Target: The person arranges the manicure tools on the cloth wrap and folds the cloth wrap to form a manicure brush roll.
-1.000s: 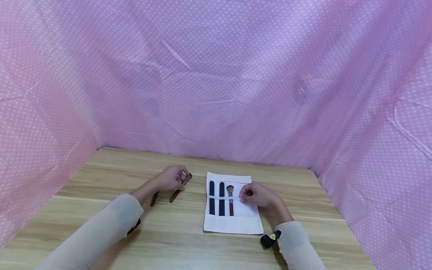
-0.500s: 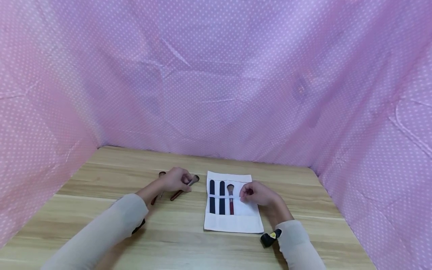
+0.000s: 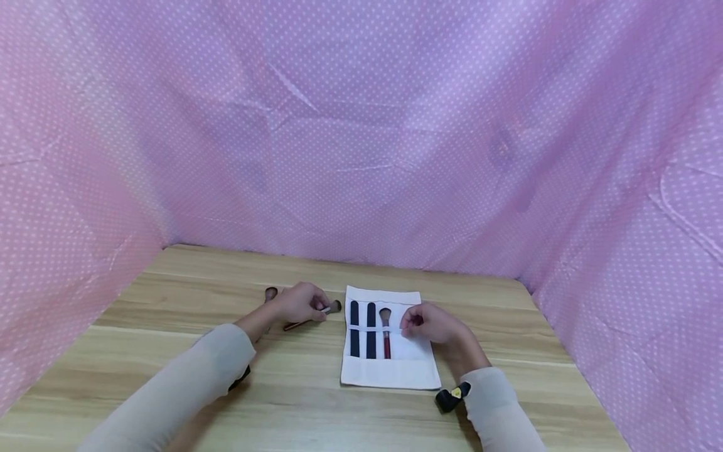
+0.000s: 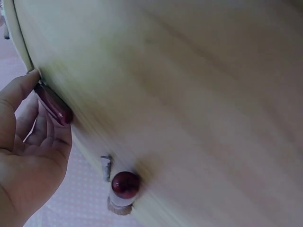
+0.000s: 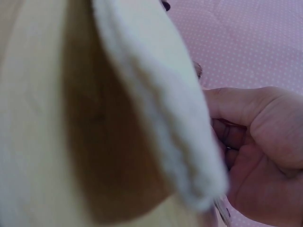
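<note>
My left hand (image 3: 302, 302) pinches a makeup brush (image 3: 336, 306) between thumb and fingers, just left of the white cloth roll. Its dark red handle (image 4: 57, 106) slants down across the palm in the left wrist view. On the white cloth roll (image 3: 390, 375), my right hand (image 3: 435, 325) pinches the white elastic band (image 3: 361, 328) at the right side. Two flat black strips (image 3: 354, 329) with rounded tops and a red-handled makeup brush (image 3: 386, 345) lie under that band. The cloth's edge (image 5: 161, 104) hides the right fingertips in the right wrist view.
A second loose brush (image 3: 271, 292) lies left of my left hand, partly behind the forearm. Beside it is a small silvery metal item (image 4: 106, 166). The wooden table (image 3: 299, 402) ends at a pink dotted cloth (image 3: 361, 188) behind and at both sides.
My left hand has moved right with the brush, toward the cloth roll, and the brush lies flatter to the view. My right hand has stayed at the band.
</note>
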### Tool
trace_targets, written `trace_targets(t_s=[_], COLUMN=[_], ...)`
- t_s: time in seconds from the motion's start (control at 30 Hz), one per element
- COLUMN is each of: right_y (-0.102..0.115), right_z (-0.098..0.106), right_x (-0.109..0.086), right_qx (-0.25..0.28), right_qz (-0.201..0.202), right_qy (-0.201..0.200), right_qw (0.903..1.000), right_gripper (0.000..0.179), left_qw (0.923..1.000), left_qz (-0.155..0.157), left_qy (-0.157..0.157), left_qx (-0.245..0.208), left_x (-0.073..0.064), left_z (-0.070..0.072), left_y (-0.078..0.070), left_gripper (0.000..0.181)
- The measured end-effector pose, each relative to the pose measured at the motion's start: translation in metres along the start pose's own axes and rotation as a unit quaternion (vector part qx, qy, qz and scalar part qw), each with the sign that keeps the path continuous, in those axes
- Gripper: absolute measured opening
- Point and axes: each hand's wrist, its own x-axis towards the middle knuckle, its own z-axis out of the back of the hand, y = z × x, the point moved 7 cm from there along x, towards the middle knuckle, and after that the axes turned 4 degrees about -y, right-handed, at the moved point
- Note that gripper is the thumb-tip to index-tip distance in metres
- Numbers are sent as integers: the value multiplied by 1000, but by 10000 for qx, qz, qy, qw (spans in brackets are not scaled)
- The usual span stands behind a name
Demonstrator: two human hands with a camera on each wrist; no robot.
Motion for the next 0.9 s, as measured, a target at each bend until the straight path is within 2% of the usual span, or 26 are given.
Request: trace_targets(t_s=[0.2, 0.4, 0.5, 0.63, 0.8, 0.9], right_y=[2, 3, 3, 3, 3, 3], right_z=[0, 0, 0, -1, -1, -1], right_x=[0, 0, 0, -1, -1, -1], right_qx=[-219, -265, -162, -82, -117, -165], right_qz=[147, 149, 171, 160, 143, 148], right_qy=[59, 60, 47, 28, 39, 35], right_qw=[9996, 9995, 9997, 9998, 9998, 9997], right_gripper=[15, 15, 16, 16, 17, 19], left_qw=[9999, 9976, 9955, 9908, 9852, 9793], left_qz=[7, -168, -68, 106, -76, -52], left_qy=[71, -55, -148, -261, -464, -592], left_qx=[-151, -665, -933, -1322, -1646, -1934], left_x=[1, 5, 10, 16, 30, 41], left_z=[2, 10, 12, 8, 1, -5], left_y=[-4, -14, -20, -29, -43, -47], left_gripper=[19, 20, 22, 24, 27, 30])
